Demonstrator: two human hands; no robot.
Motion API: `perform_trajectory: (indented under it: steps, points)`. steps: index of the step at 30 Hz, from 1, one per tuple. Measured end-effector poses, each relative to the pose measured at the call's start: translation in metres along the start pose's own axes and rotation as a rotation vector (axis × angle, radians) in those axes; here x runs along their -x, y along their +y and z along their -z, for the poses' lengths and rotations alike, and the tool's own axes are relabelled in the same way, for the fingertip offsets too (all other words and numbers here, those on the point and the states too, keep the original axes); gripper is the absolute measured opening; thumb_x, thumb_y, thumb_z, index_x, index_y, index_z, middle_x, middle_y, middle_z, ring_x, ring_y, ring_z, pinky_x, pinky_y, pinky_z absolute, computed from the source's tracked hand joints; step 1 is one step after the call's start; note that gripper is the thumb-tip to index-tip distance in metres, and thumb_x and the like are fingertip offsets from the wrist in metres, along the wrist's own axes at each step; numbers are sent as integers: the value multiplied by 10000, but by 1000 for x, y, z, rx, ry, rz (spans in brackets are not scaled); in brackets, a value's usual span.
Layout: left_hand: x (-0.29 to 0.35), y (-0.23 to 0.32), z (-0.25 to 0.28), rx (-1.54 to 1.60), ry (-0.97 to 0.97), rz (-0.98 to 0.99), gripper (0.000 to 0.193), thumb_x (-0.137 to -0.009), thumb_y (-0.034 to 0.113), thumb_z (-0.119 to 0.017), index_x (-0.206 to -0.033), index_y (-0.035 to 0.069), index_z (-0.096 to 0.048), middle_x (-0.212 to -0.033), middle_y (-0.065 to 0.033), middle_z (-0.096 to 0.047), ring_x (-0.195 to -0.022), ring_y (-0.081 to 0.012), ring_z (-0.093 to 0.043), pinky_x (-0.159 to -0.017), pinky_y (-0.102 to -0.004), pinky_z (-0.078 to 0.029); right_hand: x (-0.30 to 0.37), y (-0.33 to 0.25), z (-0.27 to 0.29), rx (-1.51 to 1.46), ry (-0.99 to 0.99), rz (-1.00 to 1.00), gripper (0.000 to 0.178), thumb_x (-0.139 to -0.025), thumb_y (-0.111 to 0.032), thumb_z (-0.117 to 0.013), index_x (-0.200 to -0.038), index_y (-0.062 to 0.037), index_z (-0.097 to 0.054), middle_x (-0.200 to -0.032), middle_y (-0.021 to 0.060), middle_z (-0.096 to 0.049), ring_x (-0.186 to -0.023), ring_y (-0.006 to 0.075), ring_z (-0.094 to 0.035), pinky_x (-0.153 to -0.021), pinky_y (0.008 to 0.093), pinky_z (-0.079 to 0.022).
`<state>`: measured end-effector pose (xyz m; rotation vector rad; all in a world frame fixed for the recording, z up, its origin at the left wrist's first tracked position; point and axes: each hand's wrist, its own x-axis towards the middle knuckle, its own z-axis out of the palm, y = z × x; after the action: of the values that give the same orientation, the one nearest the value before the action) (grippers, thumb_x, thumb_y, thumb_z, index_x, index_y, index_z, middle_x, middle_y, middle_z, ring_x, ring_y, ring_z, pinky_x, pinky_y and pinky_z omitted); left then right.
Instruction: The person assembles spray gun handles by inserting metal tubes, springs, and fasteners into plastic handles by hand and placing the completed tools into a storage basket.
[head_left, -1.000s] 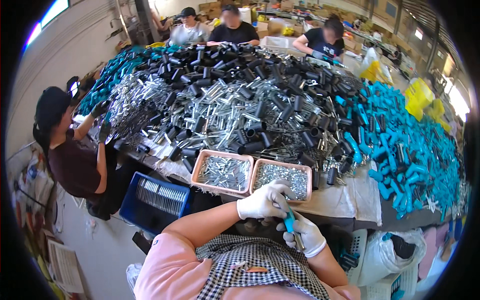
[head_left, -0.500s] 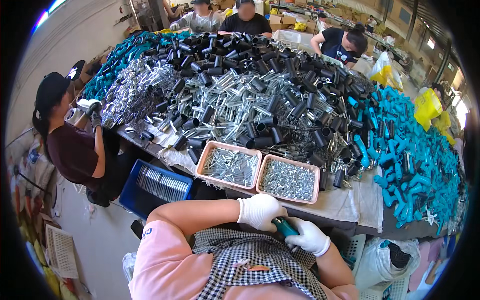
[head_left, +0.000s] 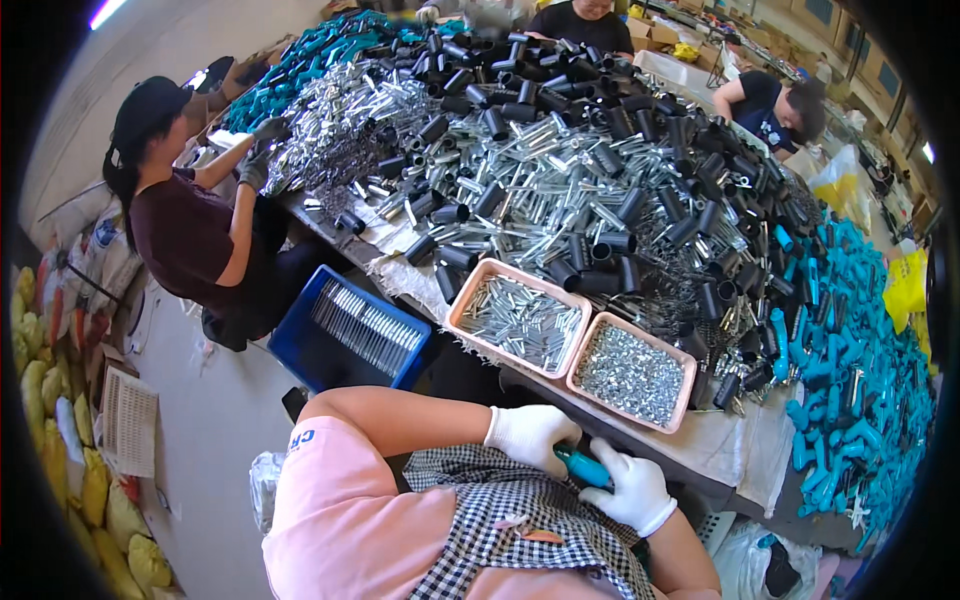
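My hands are both in white gloves and both closed on one teal handle [head_left: 585,467]: the left hand [head_left: 533,438] grips its upper-left end, and the right hand [head_left: 632,490] wraps its lower-right end. Some fingers are hidden behind the piece. I see the handle slanting between the two gloves, just beyond the checkered apron [head_left: 480,535] and short of the near edge of the tabletop [head_left: 605,425].

Along that edge I have two pink trays side by side. The left tray [head_left: 500,355] holds slim metal pins; the right tray [head_left: 620,410] holds small shiny metal pieces. Below the table's edge to my left, a blue crate [head_left: 302,318] holds a row of metal parts.

Behind the trays I look onto a broad heap of silvery metal tubes [head_left: 540,190] mixed with black sleeves [head_left: 620,120]. A pile of teal handles [head_left: 850,400] spreads on the right, and more teal pieces [head_left: 310,65] lie at the far left.

A co-worker in maroon [head_left: 190,230] stands at the left side, dark-gloved hands by the heap; two people in dark shirts are at the far side.
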<state>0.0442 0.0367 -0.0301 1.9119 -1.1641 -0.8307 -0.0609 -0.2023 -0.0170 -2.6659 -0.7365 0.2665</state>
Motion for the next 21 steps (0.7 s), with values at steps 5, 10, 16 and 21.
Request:
perform_trajectory:
  steps: [5,10,16,21]
  points:
    - [17,10,24,-280,180,-133,397,-661,353,-804,-938,87,-703,-774,-118,-667,-720,-346,-665,-661,-439,-541,-34,3,3,-774,-201,8,864,-906,-475,-656,-1533,-24,-269,-928,182,-644,-674,219,-659,-597,340,-524]
    - [60,-7,108,-407,700,607,533,-796,478,-758,-1011,-1,-670,-902,-203,-705,-828,-371,-700,-715,-438,-553,-37,-12,1,-1610,-61,-260,875,-906,-480,-680,-1517,-34,-241,-921,110,-576,-599,149,-548,-500,289,-492]
    - [87,-117,139,-296,1008,1005,900,-786,614,-700,-1265,-126,-521,-1105,-311,-675,-1050,-417,-669,-918,-417,-524,-42,-14,-15,-2044,-62,-311,880,-843,-472,-759,-1486,-107,-283,-980,117,-597,-572,166,-504,-451,302,-401]
    - [94,-110,139,24,1185,863,707,-654,371,-805,-1137,-96,-583,-1031,-232,-705,-975,-308,-699,-877,-365,-531,-41,-27,-7,-2083,-65,-271,830,-847,-439,-765,-1476,-120,-327,-1011,115,-607,-573,170,-485,-471,304,-383]
